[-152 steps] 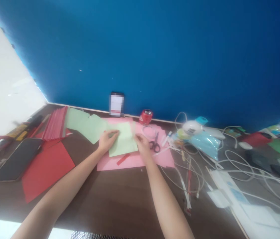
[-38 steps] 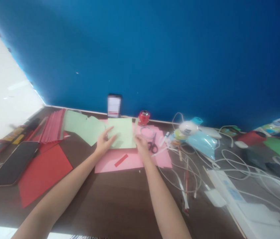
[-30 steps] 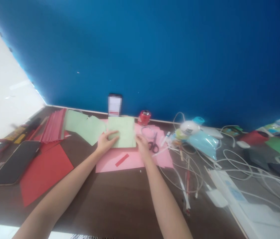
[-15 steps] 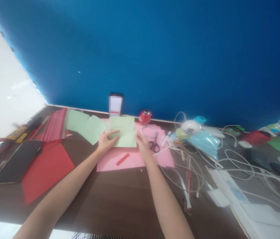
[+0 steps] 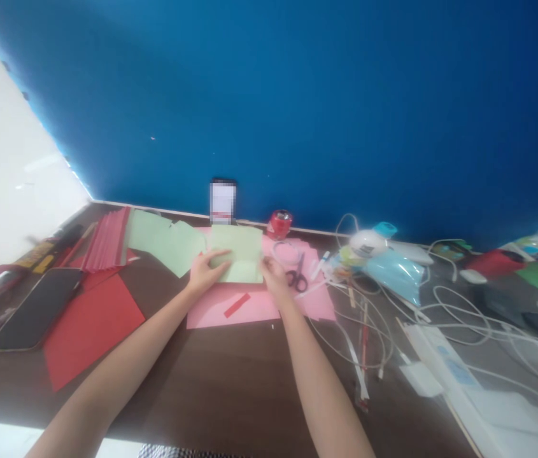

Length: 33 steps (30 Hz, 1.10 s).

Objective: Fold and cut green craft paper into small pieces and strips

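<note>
A light green paper sheet (image 5: 242,251) lies partly folded over a pink sheet (image 5: 259,305) on the dark brown table (image 5: 230,381). My left hand (image 5: 205,270) presses on the green paper's left edge, with thumb and fingers closed on it. My right hand (image 5: 273,277) pinches its right edge. A small red paper strip (image 5: 237,305) rests on the pink sheet just below my hands.
Red-handled scissors (image 5: 297,277) and a tape roll (image 5: 288,251) lie right of my right hand. A red sheet (image 5: 90,327), a dark phone (image 5: 34,308), folded red paper (image 5: 104,238) and more green paper (image 5: 163,238) lie left. Tangled white cables (image 5: 464,324) spread right. A red can (image 5: 281,222) stands by the blue wall.
The green paper's far edge has come toward me and the visible sheet is shorter, as it is folded down. Both hands stay at its two sides.
</note>
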Each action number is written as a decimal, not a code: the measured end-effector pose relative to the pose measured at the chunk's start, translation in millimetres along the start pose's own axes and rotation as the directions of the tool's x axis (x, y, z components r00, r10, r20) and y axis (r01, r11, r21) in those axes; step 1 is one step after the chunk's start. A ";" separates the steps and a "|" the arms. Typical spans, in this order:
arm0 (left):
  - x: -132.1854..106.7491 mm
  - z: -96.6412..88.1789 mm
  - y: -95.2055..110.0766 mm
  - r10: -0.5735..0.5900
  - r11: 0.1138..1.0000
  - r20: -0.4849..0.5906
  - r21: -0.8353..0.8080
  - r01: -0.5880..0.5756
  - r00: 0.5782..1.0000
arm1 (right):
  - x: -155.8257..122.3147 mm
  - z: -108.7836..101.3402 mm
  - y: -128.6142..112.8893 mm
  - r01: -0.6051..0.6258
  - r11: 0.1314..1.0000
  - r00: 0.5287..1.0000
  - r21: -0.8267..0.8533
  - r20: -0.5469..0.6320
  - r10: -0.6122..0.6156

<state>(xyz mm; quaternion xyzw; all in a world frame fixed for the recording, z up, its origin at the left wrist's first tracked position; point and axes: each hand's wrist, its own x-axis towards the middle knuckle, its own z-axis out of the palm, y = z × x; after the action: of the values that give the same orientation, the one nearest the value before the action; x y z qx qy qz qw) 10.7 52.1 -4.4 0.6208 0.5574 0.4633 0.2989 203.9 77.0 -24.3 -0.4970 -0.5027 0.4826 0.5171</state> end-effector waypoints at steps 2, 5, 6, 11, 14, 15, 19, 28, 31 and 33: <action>0.1 -0.1 -0.1 -0.017 1.000 0.005 -0.002 0.017 1.000 | -0.6 0.2 -0.6 0.000 1.000 1.000 0.005 0.008 0.000; 0.5 -0.4 -0.1 -0.056 0.998 0.014 -0.006 0.056 0.998 | -2.0 0.1 -2.5 -0.006 1.000 1.000 0.013 0.020 0.005; 0.7 -0.6 0.0 -0.067 0.998 0.020 -0.009 0.067 0.998 | -2.4 0.0 -3.1 -0.009 1.000 1.000 0.017 0.021 0.009; 1.8 -1.2 0.2 -0.089 0.995 0.043 -0.039 0.091 0.995 | -2.6 -0.8 -3.7 -0.020 0.997 0.999 0.068 0.050 0.017; 1.8 -2.0 1.2 -0.097 0.992 0.058 -0.072 0.101 0.994 | -1.7 -0.7 -2.2 -0.024 0.994 0.997 0.108 0.072 0.016; 1.7 -2.5 1.7 -0.100 0.991 0.071 -0.084 0.106 0.992 | -1.6 -0.5 -1.9 -0.027 0.993 0.997 0.118 0.074 0.018; 1.6 -4.7 3.5 -0.131 0.980 0.181 -0.124 0.155 0.975 | -3.7 -0.7 -3.3 -0.033 0.987 0.996 0.156 0.091 0.019; 2.3 -6.3 3.1 -0.131 0.978 0.247 -0.127 0.166 0.960 | -5.5 -2.8 -5.1 -0.041 0.979 0.985 0.199 0.171 0.006; 3.0 -5.6 2.1 -0.143 0.973 0.253 -0.141 0.183 0.957 | -6.1 -1.4 -6.8 -0.053 0.981 0.984 0.189 0.175 0.019; 3.6 -5.1 1.2 -0.150 0.969 0.256 -0.154 0.193 0.955 | -7.3 -0.3 -9.5 -0.061 0.980 0.984 0.192 0.175 0.027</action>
<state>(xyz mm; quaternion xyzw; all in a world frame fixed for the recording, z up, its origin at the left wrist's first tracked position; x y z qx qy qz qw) 6.4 54.5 -0.4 0.5927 0.5250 0.4039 0.4581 204.0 69.3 -15.2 -0.4110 -0.4842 0.5821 0.5076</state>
